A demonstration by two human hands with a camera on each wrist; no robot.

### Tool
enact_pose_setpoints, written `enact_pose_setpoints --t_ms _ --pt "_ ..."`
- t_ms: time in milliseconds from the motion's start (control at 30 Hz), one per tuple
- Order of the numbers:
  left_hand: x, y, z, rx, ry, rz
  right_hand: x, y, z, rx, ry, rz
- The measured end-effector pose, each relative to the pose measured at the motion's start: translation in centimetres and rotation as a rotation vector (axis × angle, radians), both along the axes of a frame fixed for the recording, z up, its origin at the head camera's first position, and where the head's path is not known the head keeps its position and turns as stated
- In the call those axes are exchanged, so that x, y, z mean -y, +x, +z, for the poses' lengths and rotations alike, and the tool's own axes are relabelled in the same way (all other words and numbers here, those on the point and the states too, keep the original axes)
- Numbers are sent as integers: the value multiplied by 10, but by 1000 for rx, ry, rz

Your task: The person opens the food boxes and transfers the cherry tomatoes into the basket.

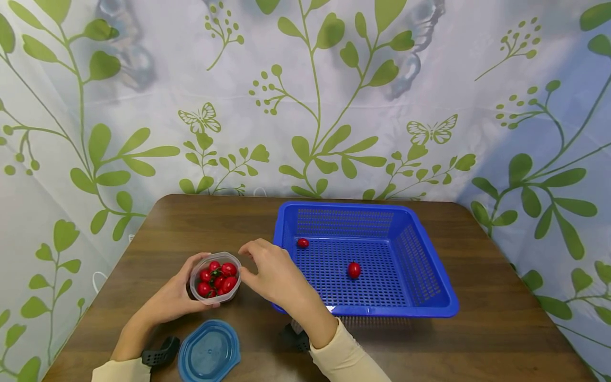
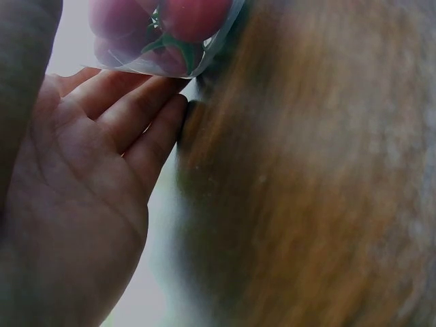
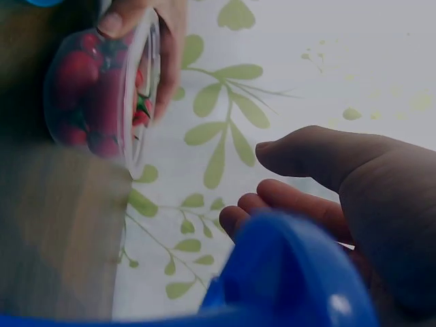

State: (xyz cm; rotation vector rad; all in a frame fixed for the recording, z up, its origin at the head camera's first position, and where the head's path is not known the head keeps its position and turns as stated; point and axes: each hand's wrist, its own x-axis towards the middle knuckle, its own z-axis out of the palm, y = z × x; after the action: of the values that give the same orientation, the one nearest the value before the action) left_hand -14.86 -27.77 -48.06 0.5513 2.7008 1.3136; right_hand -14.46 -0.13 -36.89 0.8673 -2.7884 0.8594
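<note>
My left hand (image 1: 173, 298) holds a clear plastic tub (image 3: 128, 116), thumb on the near side and fingers round the far side. Inside lie several red cherry tomatoes (image 1: 229, 269), some with green stems. My right hand (image 1: 276, 275) hovers between the tub and a blue basket (image 1: 343, 206), its fingers loosely bent. In the right wrist view nothing shows between its thumb and fingers, which are apart from the tub. On the basket's floor sit one cherry tomato (image 1: 354, 270) near the middle and another tomato (image 1: 303, 243) at the back left.
A blue lid (image 1: 210, 347) lies on the wooden table (image 1: 482, 297) in front of the tub. Both wrists wear dark straps, the left strap (image 1: 162, 352) close to the lid. Behind the table hangs a leaf-patterned cloth (image 1: 258, 127).
</note>
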Motion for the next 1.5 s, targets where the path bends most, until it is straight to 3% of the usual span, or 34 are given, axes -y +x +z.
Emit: enact_pose_setpoints --t_ms 267,667,1067,1500 --pt "1 0 0 13 13 -8 15 4 -8 -3 43 22" --pt "1 2 0 11 12 -9 26 6 -21 -132 67 59" --pt "0 3 -1 -19 59 -40 39 14 -23 -217 189 42" --pt "0 2 -2 -28 87 -51 50 18 -31 -161 287 -5"
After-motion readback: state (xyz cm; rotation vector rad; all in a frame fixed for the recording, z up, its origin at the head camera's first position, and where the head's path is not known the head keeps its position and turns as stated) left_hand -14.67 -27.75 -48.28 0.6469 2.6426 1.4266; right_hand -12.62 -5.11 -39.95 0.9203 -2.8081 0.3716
